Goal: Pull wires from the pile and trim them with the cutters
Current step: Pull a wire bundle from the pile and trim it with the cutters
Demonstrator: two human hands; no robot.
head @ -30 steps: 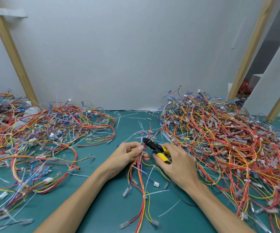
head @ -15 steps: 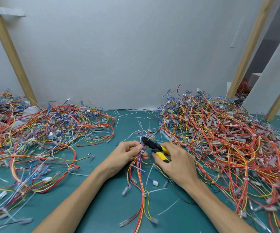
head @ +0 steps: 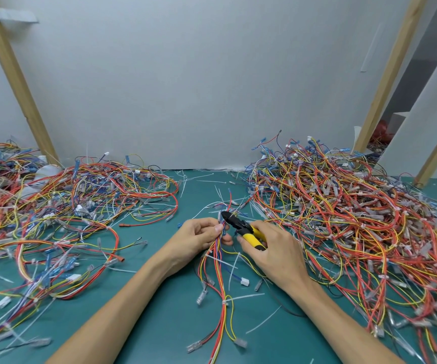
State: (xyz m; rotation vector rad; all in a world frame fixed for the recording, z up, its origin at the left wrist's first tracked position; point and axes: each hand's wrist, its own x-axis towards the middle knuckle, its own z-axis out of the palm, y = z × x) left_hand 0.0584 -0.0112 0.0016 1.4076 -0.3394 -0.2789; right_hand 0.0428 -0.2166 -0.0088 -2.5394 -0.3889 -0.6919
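Green matting covers the bench (head: pixel 159 324), backed by a plain grey wall (head: pixel 199 88). Seen from the head camera, the left hand (head: pixel 199 236) pinches a bundle of wires (head: pixel 220 281) between thumb and curled fingers, and the strands trail toward the near edge. The right hand (head: pixel 277 254) wraps the yellow handles of the cutters (head: pixel 241 228), whose black head sits against the bundle just above the left fingertips. The right pile (head: pixel 343 214) heaps close beside the right hand. The left pile (head: pixel 67 214) spreads apart from both hands. White tie offcuts (head: pixel 248 296) litter the mat.
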